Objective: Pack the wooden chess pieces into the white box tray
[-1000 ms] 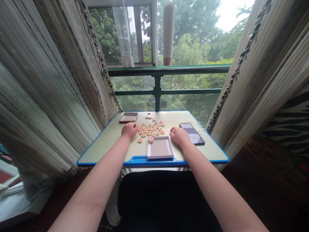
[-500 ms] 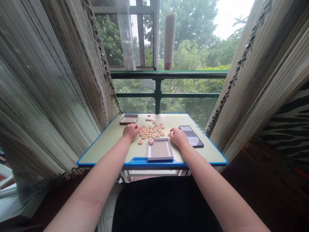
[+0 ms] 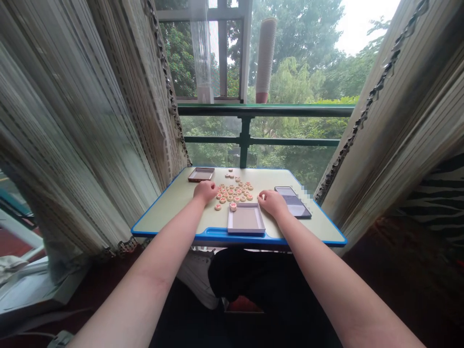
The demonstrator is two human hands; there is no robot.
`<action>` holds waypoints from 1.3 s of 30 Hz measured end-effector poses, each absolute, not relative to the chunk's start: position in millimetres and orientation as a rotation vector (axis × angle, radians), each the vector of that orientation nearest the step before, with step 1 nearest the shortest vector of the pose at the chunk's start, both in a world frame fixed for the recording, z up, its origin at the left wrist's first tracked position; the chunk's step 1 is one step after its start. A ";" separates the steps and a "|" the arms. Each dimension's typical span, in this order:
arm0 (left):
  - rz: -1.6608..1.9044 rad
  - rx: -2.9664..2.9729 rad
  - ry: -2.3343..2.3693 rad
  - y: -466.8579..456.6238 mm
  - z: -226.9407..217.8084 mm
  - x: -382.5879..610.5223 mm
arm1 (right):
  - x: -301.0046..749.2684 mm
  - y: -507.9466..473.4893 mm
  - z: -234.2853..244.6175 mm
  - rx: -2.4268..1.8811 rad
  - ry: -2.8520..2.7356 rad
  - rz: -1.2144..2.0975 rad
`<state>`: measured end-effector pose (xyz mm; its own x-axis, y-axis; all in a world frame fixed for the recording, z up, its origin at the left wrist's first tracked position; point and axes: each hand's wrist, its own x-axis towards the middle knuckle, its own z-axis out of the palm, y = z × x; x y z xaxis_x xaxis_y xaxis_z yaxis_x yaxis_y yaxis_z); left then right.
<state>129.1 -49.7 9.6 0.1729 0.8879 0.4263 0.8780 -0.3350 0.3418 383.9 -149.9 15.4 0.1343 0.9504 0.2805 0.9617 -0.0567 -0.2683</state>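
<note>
My left hand (image 3: 206,191) is closed, its fingers curled at the left side of a spread of wooden Chinese chess pieces (image 3: 237,198); whatever it holds is hidden. On the right, my right hand (image 3: 273,202) rests low over the table with thumb and finger pinched on a pale chess piece, mostly covered by the fingertips. Between the hands and nearer to me lies a shallow white box tray (image 3: 246,231). One larger-looking piece with a red character (image 3: 233,207) sits in its far left corner. A single piece (image 3: 218,207) lies left of that tray.
A second shallow box (image 3: 190,180) with a reddish-brown outside is at the table's far left. A dark-edged phone or tablet (image 3: 299,209) lies right of my right hand. Several pieces (image 3: 231,176) are scattered toward the back. The blue-edged table (image 3: 170,212) stands before a green railing (image 3: 264,110).
The view has shifted, so the table sits slightly higher and further right. Both hands stay near the same places beside the pieces. The piece at my right fingertips shows less now.
</note>
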 end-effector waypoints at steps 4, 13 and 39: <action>0.895 2.401 1.825 -49.2 10.8 127.5 | 383.6 -150.3 15.2 -2.016 -1.800 -0.053; 0.930 2.371 1.782 -47.0 9.8 126.2 | 386.7 -147.5 13.6 -1.986 -1.783 -0.074; 1.243 2.704 0.926 -66.7 71.1 156.8 | 355.5 -152.9 51.4 -0.874 -2.446 0.192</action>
<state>156.8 -66.7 71.1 0.5054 0.5252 0.6847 0.5057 -0.8232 0.2582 355.5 -152.9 51.4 -0.6500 0.6234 0.4345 0.5482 0.7807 -0.3000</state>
